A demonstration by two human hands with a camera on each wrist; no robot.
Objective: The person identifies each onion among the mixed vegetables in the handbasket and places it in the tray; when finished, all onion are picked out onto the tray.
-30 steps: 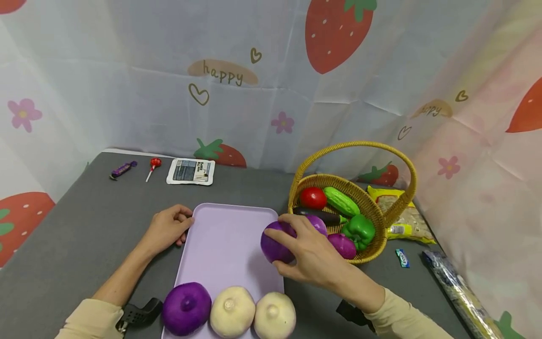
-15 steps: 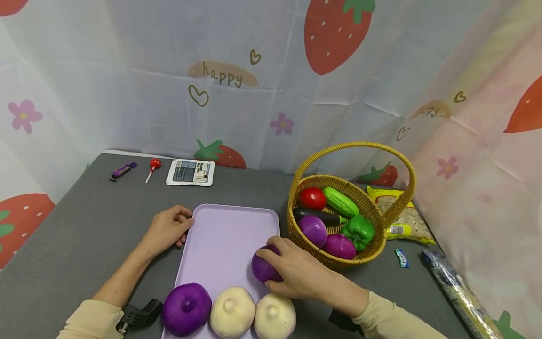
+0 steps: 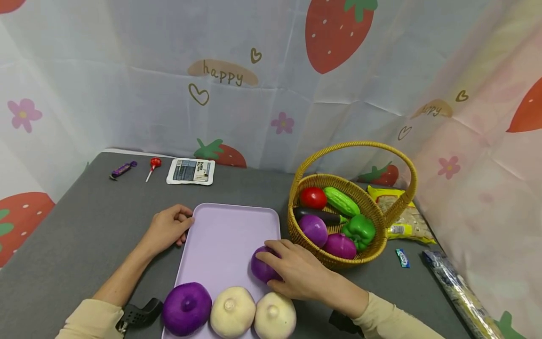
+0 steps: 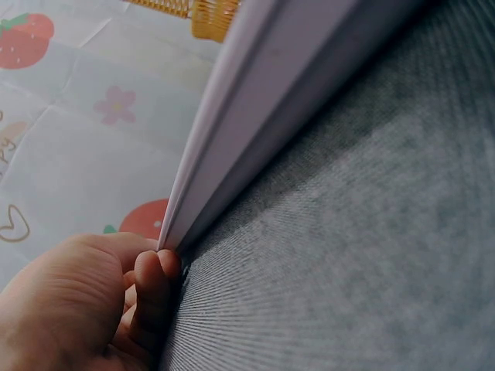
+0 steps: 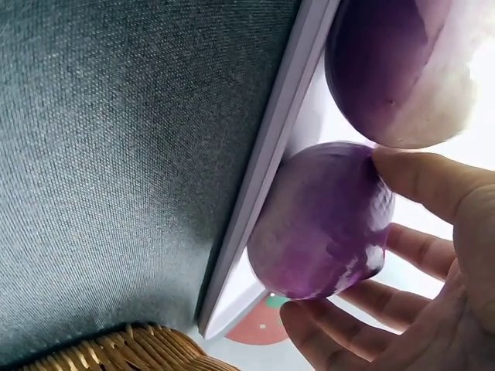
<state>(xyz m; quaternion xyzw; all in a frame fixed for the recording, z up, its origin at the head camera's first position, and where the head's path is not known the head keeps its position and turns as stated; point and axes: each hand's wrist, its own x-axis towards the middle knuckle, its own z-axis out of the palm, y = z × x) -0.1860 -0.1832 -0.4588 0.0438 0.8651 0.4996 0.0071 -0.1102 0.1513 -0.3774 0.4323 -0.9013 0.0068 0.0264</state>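
My right hand (image 3: 298,270) holds a purple onion (image 3: 260,267) on the right side of the lilac tray (image 3: 220,235). In the right wrist view the thumb and fingers span the onion (image 5: 321,224), which sits just inside the tray's rim. Close by lies a turnip (image 5: 402,77), purple and cream. My left hand (image 3: 167,229) pinches the tray's left rim near its far corner. The left wrist view has the fingertips (image 4: 166,263) right at that rim. Two cream turnips (image 3: 232,312) and a large purple round vegetable (image 3: 187,309) line the tray's near end.
Right of the tray stands a wicker basket (image 3: 377,252) with a tomato, cucumber, eggplant, green pepper and two purple onions. Behind it lies a yellow bag (image 3: 412,223). A long shiny packet (image 3: 459,292) is at far right. A white packet (image 3: 191,171), lollipop (image 3: 155,163) and candy (image 3: 123,170) lie at the back.
My right hand has brought the onion from beside the basket leftward and down onto the tray, then stayed almost still over the last half second. The left hand has not moved.
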